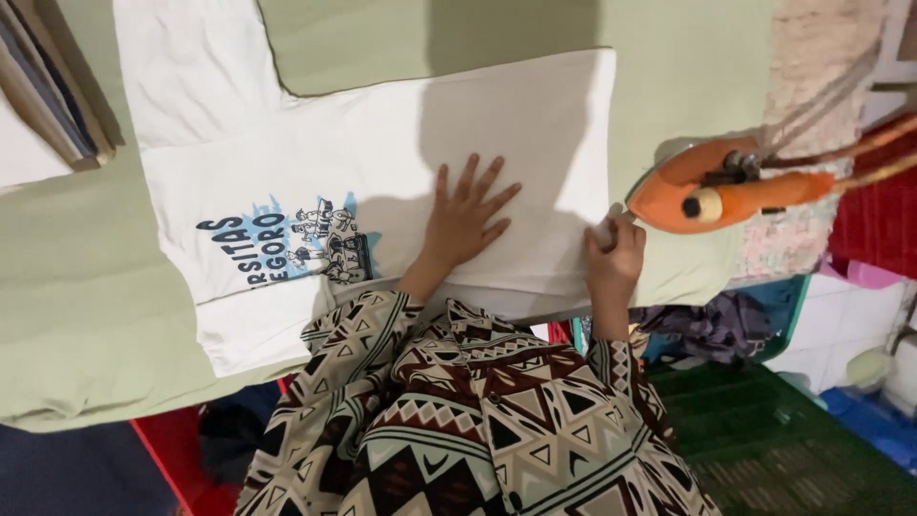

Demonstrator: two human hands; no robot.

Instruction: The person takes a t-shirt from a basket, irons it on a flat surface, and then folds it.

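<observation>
I have a white T-shirt [382, 182] spread flat on the pale green ironing pad [86, 315], its printed blue and black design toward my left. My left hand [465, 222] lies palm down on the cloth, fingers fanned wide and gripping nothing, just pressing the fabric flat. My right hand [614, 256] is at the hem edge, fingers curled and pinching the shirt's border.

To do this well, I judge I should keep the left palm firm while the right draws the hem taut, so that creases run out toward the edge instead of bunching under my wrist. An even pull matters more than a hard one.

Just beside my right hand rests an orange iron [721, 186], lying on the pad with its cords [841, 153] trailing off toward the right. It is near my knuckles, so that is the thing to mind. A folded stack of cloth [43, 86] sits at the far left, well apart. Below the pad edge lie a green crate [764, 440] and some dark clothes [707, 325].
</observation>
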